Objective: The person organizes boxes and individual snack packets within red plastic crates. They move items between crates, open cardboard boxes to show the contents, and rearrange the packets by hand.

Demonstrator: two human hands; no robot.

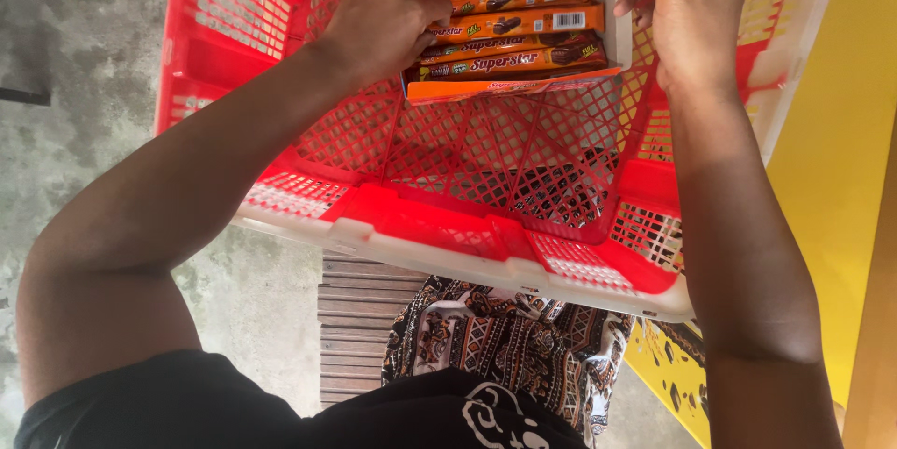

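Orange snack box (512, 33) — between both hands' fingers (425, 12)

Grey mottled concrete floor (75, 122) on the left, a slatted wooden bench (360, 318) near, yellow wall (832, 178) right, daylight.

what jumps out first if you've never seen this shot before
The bright red mesh crate fills the middle of the view, tilted toward the camera. At its top, an open box of orange snack bars sits inside, with the left hand gripping its left end and the right hand at its right end. Below the crate, patterned brown cloth covers the person's lap.
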